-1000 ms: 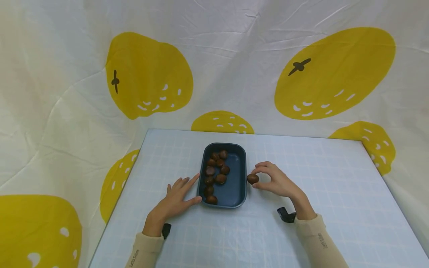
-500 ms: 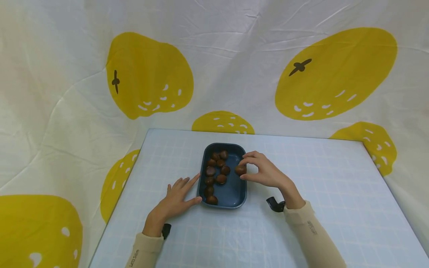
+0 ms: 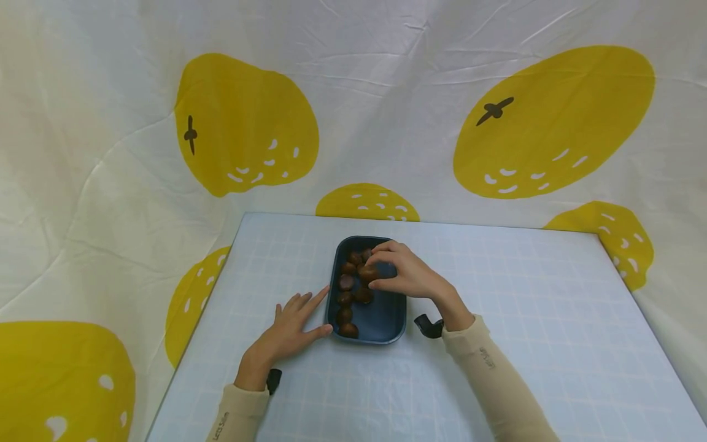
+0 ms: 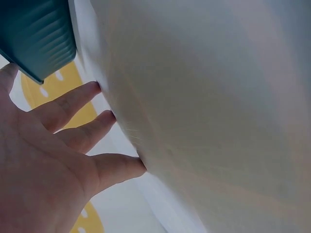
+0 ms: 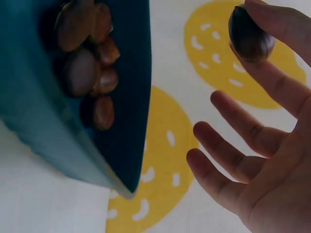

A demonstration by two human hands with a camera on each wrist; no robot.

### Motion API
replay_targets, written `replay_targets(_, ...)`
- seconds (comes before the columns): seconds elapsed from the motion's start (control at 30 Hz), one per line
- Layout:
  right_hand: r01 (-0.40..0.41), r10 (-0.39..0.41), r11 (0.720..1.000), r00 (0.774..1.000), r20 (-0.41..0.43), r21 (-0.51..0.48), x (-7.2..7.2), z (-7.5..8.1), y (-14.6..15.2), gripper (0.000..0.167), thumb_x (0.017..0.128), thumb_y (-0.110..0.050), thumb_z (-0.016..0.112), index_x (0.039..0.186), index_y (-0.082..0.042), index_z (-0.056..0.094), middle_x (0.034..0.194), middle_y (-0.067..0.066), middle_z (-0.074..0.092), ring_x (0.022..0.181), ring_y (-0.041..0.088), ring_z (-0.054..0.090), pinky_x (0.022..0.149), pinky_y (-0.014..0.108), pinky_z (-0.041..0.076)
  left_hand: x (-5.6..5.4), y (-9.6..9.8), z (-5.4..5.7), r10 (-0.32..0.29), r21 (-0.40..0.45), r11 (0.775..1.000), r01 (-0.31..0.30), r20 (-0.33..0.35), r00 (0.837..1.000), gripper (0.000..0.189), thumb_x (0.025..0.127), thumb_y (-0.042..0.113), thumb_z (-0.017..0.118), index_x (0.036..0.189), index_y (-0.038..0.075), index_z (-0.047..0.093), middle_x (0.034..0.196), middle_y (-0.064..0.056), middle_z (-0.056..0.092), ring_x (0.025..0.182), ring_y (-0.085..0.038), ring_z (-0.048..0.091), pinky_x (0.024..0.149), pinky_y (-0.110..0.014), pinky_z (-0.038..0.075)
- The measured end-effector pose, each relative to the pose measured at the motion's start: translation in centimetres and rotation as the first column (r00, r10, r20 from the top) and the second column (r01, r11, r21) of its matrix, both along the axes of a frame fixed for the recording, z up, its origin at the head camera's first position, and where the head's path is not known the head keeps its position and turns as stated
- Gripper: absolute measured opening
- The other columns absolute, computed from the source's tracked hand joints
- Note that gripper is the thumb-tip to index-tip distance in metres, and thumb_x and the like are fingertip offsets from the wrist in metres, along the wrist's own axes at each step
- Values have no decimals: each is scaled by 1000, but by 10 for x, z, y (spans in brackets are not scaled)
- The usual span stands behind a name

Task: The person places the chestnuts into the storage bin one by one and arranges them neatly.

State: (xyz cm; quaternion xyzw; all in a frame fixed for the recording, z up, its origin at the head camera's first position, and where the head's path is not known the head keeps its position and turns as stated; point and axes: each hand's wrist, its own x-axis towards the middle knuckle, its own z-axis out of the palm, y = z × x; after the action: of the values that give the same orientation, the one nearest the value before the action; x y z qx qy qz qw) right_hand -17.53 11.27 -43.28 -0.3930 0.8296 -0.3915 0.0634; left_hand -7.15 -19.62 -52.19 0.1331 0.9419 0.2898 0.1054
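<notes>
Between thumb and index finger, my right hand [image 3: 411, 273] pinches a brown chestnut [image 3: 368, 274] over the dark blue tray [image 3: 399, 319]. That same chestnut [image 5: 251, 36] shows in the right wrist view, with the other fingers spread apart. Several chestnuts [image 3: 345, 282] lie along the tray's left side, some partly hidden behind the right hand. My left hand [image 3: 287, 331] lies beside the tray with fingers spread. Its index finger and thumb touch the tray's left edge. In the left wrist view, the left hand's other fingertips [image 4: 106, 115] rest on the tabletop.
A pale blue checked cloth covers the table [image 3: 497, 294]. Behind and beside it hangs a white curtain [image 3: 386, 110] with large yellow fruit shapes. A black strap piece [image 3: 428, 326] sits at the right wrist, and another [image 3: 274, 380] at the left.
My right hand has carried the chestnut leftward, from beside the tray's right edge to over the chestnuts inside it. The left hand has stayed still.
</notes>
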Motion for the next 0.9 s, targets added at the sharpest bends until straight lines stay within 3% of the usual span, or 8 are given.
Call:
replay_targets(0.27, -76, 76, 997, 996, -42, 21, -8, -4, -22, 35, 85, -22, 83, 117, -11, 72, 129, 12, 58, 120, 28, 49, 99, 48, 42, -1, 0, -1, 1, -6, 1000, -1, 4, 1000, 82, 88, 77, 50, 156, 53, 12, 159, -15, 31, 147, -43, 18, 105, -78, 3)
replay_targets(0.67, -136, 134, 986, 991, 30, 101, -17, -18, -39, 34, 87, -22, 80, 119, -13, 72, 129, 10, 59, 120, 26, 50, 100, 45, 44, -1, 0, -3, -2, -9, 1000, 2, -5, 1000, 82, 88, 77, 49, 156, 54, 11, 159, -15, 32, 147, -43, 18, 106, -78, 3)
replay_targets(0.9, -169, 164, 948, 986, 41, 271, -17, -26, -42, 30, 85, -26, 83, 114, -23, 74, 133, 9, 55, 123, 29, 47, 101, 50, 42, -1, 0, -2, -4, -3, 1000, 4, -6, 1000, 82, 88, 76, 51, 157, 53, 12, 159, -15, 31, 147, -43, 18, 105, -78, 3)
